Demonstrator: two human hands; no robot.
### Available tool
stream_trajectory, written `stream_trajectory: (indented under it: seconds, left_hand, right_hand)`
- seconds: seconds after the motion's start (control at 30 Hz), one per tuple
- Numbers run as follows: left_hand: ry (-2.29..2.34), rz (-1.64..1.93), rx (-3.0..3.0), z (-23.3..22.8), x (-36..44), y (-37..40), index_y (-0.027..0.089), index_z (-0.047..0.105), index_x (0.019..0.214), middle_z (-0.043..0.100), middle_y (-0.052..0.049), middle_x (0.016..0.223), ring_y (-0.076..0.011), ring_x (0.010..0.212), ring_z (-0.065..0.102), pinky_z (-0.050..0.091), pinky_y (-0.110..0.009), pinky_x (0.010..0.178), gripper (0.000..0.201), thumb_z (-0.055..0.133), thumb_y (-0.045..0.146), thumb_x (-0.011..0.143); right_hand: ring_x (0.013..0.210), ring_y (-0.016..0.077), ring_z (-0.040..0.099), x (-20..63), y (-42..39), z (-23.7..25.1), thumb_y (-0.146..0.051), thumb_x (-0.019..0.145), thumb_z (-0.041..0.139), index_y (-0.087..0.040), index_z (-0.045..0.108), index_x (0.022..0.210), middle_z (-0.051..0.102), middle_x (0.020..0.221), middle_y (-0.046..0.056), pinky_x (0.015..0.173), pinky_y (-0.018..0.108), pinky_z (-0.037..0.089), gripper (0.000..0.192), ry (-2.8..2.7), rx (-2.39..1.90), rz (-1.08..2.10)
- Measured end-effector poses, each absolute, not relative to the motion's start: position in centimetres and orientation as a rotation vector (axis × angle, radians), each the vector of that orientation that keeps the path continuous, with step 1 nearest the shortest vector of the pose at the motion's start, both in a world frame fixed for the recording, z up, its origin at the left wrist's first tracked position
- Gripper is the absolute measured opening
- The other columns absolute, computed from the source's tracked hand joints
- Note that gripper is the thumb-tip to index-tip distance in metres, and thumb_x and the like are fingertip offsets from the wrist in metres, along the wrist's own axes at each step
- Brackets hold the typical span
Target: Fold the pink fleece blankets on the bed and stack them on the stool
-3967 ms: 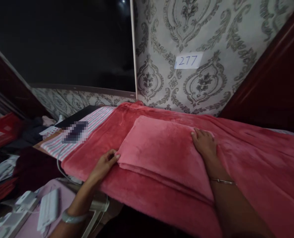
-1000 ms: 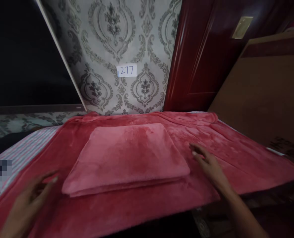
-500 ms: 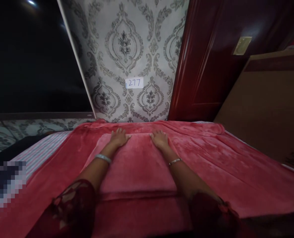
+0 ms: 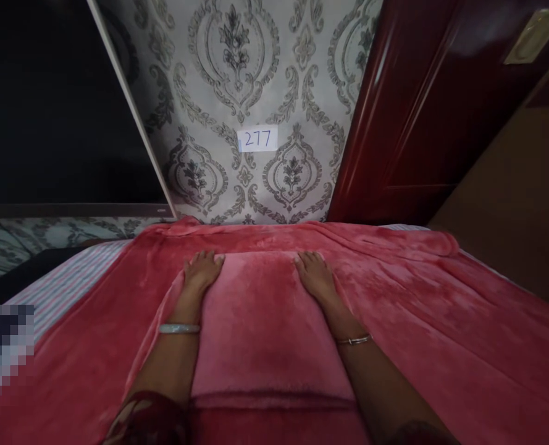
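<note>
The folded pink blanket (image 4: 260, 321) lay at the middle of the frame, on top of a larger red blanket (image 4: 441, 321) spread flat beneath it. Both hands rested on its far edge, palms down and fingers spread flat, grasping nothing. The left hand (image 4: 203, 270) pressed near the upper left corner of the fold, its fingertips reaching just past the edge onto the red blanket. The right hand (image 4: 315, 276) pressed near the upper right corner in the same way. A pale bangle (image 4: 178, 328) circled the left wrist and a thin bracelet (image 4: 354, 339) the right. Both forearms ran up from the bottom of the frame over the fold.

To the left of the red blanket a striped sheet (image 4: 70, 281) showed. Behind, at the upper middle of the frame, patterned wallpaper (image 4: 237, 74) carried a small white label (image 4: 257, 138) reading 277. A dark screen (image 4: 47, 105) filled the upper left, and a dark red wooden door (image 4: 417, 111) stood at the upper right.
</note>
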State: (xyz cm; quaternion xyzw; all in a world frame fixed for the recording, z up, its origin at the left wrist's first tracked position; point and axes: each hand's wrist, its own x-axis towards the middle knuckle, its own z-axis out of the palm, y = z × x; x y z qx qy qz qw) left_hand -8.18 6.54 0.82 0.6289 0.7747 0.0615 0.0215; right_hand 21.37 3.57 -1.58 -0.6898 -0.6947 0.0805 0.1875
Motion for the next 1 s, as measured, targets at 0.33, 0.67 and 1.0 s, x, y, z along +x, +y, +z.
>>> stream_trajectory:
  seconds: [0.33, 0.67, 1.0]
  left_hand:
    - [2.480, 0.263, 1.944, 2.7, -6.9, 5.1, 0.013, 0.066, 0.125, 0.065, -0.021, 0.134, -0.0340, 0.128, 0.058, 0.043, -0.053, 0.106, 0.053, 0.026, 0.034, 0.097]
    - [1.975, 0.226, 2.517, 4.7, 7.1, 1.5, 0.012, 0.044, 0.149, 0.040, -0.016, 0.159, -0.0279, 0.149, 0.033, 0.022, -0.046, 0.123, 0.056, 0.035, 0.025, 0.096]
    - [1.840, 0.090, 2.580, 1.1, 8.9, 1.4, 0.021, 0.037, 0.155, 0.035, -0.012, 0.163, -0.0299, 0.152, 0.027, 0.017, -0.056, 0.123, 0.064, 0.030, 0.053, 0.100]
  right_hand:
    - [0.142, 0.0230, 0.042, 21.7, 3.4, -1.2, -0.028, 0.104, 0.019, -0.017, 0.056, 0.143, 0.052, 0.152, 0.010, 0.118, 0.040, 0.027, 0.055, -1.770, -1.874, 0.396]
    - [0.145, 0.0237, 0.040, 22.2, 3.8, -1.2, -0.036, 0.105, 0.003, -0.016, 0.042, 0.154, 0.046, 0.156, 0.010, 0.120, 0.044, 0.026, 0.066, -1.659, -1.798, 0.478]
    - [0.144, 0.0252, 0.040, 22.1, 3.7, -2.0, -0.038, 0.106, 0.013, -0.021, 0.046, 0.152, 0.045, 0.157, 0.006, 0.121, 0.046, 0.022, 0.059, -1.731, -1.771, 0.412]
